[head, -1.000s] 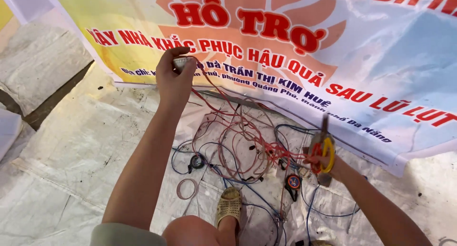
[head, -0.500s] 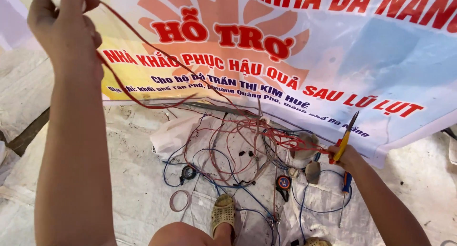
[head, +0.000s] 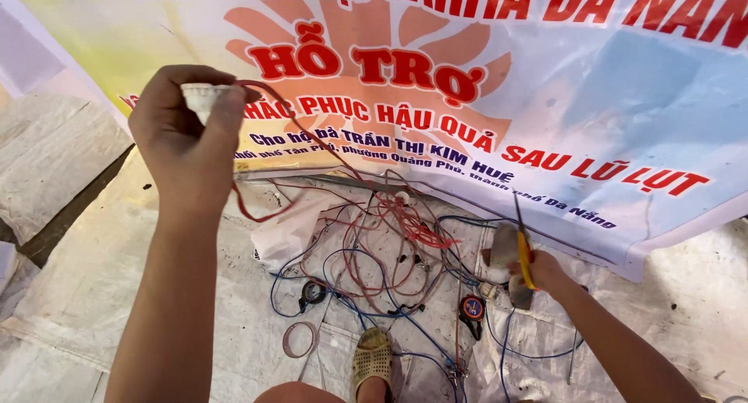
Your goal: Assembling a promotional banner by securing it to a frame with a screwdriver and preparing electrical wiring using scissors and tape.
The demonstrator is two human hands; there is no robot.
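Observation:
My left hand (head: 191,134) is raised in front of a printed banner and pinches a small pale plug or fitting (head: 204,100) from which a red wire (head: 312,138) runs down to the floor. The wire ends in a tangle of red and blue wires (head: 382,247) lying on a white tarpaulin. My right hand (head: 526,270) is low at the right edge of the tangle and grips a pair of pliers with yellow handles (head: 520,251), jaws pointing up.
A large printed banner (head: 545,99) hangs across the back. On the tarpaulin (head: 93,278) lie a black tape roll (head: 312,294), a clear tape ring (head: 300,339) and a round black-and-red tool (head: 471,308). My sandalled foot (head: 372,360) rests below the wires.
My left hand rose with the fitting and red wire, then came down and right a little. My right hand with the pliers stayed by the tangle.

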